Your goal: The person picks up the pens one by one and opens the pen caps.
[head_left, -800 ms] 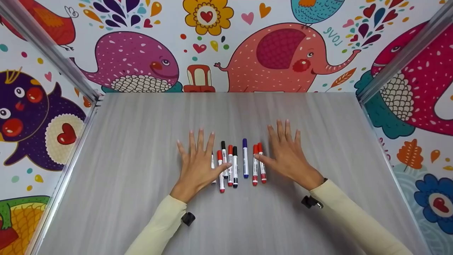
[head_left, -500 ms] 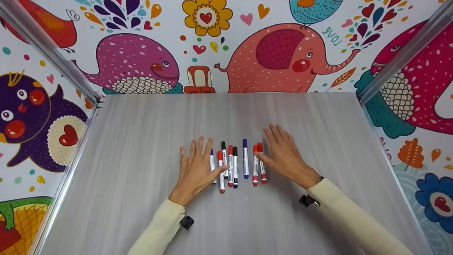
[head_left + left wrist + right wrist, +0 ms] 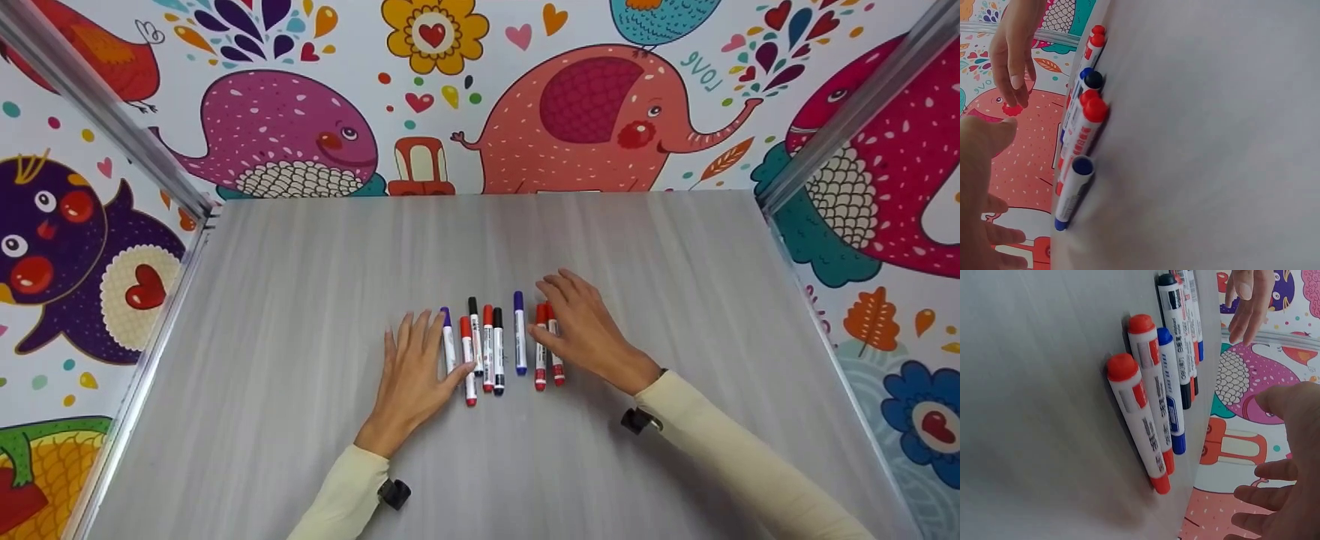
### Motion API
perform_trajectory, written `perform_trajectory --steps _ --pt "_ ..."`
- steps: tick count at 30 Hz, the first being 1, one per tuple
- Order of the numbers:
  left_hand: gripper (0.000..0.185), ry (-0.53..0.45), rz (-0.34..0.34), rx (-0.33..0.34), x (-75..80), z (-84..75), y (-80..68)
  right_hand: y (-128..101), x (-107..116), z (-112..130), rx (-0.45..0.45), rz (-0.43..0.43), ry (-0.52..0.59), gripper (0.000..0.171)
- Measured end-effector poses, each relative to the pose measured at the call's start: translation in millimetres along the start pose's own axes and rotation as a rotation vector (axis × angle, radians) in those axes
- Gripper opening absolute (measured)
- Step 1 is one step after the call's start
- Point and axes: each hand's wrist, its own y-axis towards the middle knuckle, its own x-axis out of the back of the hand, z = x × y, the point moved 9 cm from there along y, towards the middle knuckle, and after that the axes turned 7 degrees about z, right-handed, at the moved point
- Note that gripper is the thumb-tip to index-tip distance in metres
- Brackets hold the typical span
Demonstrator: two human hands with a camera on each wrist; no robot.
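Note:
Several whiteboard markers lie side by side on the table, roughly parallel. My left hand (image 3: 409,382) has its fingers extended and holds nothing; it hovers at the left end of the row, beside a blue marker (image 3: 448,341), its thumb overlapping a red marker (image 3: 466,328) in the head view. My right hand (image 3: 596,334), loosely bent and holding nothing, is over the right end, its thumb and fingers partly covering two red markers (image 3: 1139,422). Between the hands lie black markers (image 3: 499,352), another red marker (image 3: 488,349) and a second blue marker (image 3: 520,334). In both wrist views the hands appear above the markers.
The grey wood-grain table (image 3: 300,262) has a patterned wall (image 3: 585,120) behind it and more cartoon panels at both sides. Metal rails (image 3: 142,367) run along its side edges. A black wrist device (image 3: 394,493) sits at the left sleeve, another (image 3: 636,420) at the right.
My left hand has drawn back toward the body, uncovering more of the leftmost blue marker. My right hand has moved left over the red markers, its fingers bending more. The markers lie as before.

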Motion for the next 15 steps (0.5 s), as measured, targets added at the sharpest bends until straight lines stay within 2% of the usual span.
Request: perform_trajectory --steps 9,15 --pt "0.084 -0.022 -0.042 -0.003 -4.8 5.2 -13.5 4.2 -16.5 17.6 0.058 -0.003 -0.004 0.072" --pt "0.084 -0.043 -0.037 0.011 -9.5 8.0 -19.9 7.9 -28.6 28.3 0.121 -0.014 -0.029 0.069"
